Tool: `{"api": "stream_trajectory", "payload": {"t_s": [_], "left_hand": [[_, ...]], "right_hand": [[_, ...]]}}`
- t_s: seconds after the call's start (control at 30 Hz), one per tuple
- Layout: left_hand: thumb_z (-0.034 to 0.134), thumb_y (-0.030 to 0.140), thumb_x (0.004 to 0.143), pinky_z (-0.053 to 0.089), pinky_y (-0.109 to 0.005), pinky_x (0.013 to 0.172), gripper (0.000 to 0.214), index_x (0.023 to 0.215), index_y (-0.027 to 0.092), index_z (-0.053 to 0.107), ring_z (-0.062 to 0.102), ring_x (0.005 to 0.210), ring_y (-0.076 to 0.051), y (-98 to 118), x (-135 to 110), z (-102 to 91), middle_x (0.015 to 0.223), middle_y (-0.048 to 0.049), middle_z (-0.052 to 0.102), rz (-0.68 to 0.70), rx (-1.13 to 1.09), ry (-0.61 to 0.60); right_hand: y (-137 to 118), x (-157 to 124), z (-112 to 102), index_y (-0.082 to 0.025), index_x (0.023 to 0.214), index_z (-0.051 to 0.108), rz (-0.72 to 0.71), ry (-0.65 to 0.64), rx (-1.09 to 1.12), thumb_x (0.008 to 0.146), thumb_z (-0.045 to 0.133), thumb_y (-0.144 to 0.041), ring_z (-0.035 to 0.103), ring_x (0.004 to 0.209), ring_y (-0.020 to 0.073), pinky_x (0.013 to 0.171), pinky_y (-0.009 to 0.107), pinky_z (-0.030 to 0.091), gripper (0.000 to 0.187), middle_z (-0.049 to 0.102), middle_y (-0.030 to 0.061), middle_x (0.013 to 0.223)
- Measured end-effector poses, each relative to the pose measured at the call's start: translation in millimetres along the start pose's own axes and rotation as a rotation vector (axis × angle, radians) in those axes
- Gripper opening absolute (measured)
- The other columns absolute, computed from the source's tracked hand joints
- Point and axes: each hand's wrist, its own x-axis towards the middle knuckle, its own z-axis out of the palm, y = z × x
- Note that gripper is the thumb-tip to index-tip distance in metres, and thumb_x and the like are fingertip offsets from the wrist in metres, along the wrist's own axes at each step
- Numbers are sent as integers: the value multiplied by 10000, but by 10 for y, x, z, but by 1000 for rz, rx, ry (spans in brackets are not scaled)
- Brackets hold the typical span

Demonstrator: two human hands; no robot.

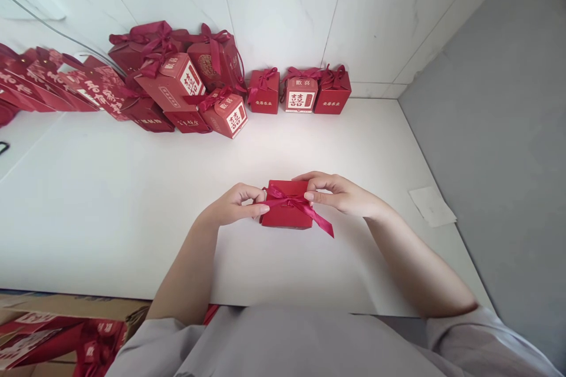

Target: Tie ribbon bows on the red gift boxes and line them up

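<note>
A small red gift box [287,219] sits on the white table in front of me, seen from above. A crimson ribbon [305,207] is tied in a bow across its top, one tail hanging past the front right corner. My left hand [236,203] pinches the ribbon at the box's left side between thumb and fingers. On the right, my right hand [338,193] has its thumb on the bow's right part, with the fingers reaching behind the box. The undersides of the fingers on both hands are partly hidden.
Red gift boxes with bows [299,94] stand along the tiled wall, with a stacked pile [172,82] further left. Red bags [57,79] line the far left. A white paper [432,206] lies near the right edge. At lower left is an open carton [79,306] holding red items.
</note>
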Motion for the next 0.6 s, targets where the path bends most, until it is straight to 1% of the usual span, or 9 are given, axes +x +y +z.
{"api": "stream_trajectory", "payload": {"t_s": [0.13, 0.27, 0.37, 0.47, 0.53, 0.6], "left_hand": [[640, 367, 878, 409, -263, 602, 351, 605, 166, 549, 506, 640, -138, 18, 4, 15, 638, -18, 582, 11, 1, -9], [635, 315, 872, 396, -257, 588, 323, 603, 168, 530, 497, 622, -132, 23, 9, 28, 642, -12, 585, 18, -17, -19], [618, 275, 874, 371, -258, 590, 349, 579, 170, 463, 474, 618, -126, 11, 12, 27, 624, -3, 564, 39, -11, -18], [611, 284, 878, 350, -262, 592, 404, 567, 172, 378, 442, 607, -119, 19, 6, 33, 604, 8, 520, 50, 11, -14], [620, 310, 884, 339, -258, 594, 395, 596, 169, 390, 425, 613, -113, 52, -6, 53, 629, 18, 491, 39, 54, 33], [638, 344, 890, 337, -252, 593, 354, 644, 163, 460, 426, 625, -108, 103, -21, 89, 666, 22, 487, 27, 113, 122]], "right_hand": [[12, -1, -2, -233, 849, 724, -25, 10, -33, 948, 588, -464, 580, 1240, 254, 1082, 404, 420, 286, 611, 45, 1342], [2, -5, 2, -227, 798, 690, -37, 23, -59, 952, 582, -431, 592, 1208, 247, 1063, 403, 422, 277, 613, 44, 1324], [-7, -7, 9, -224, 779, 665, -43, 24, -57, 952, 583, -411, 601, 1184, 244, 1032, 399, 435, 267, 611, 49, 1315], [-17, -10, 18, -220, 771, 655, -47, 28, -61, 952, 584, -408, 604, 1174, 246, 1027, 400, 436, 271, 611, 57, 1309], [-22, -10, 26, -216, 768, 651, -50, 34, -60, 954, 582, -411, 606, 1166, 245, 1034, 400, 434, 278, 612, 59, 1307], [-22, -6, 37, -215, 776, 659, -49, 38, -57, 957, 582, -421, 602, 1172, 245, 1044, 397, 429, 284, 613, 56, 1308]]}}
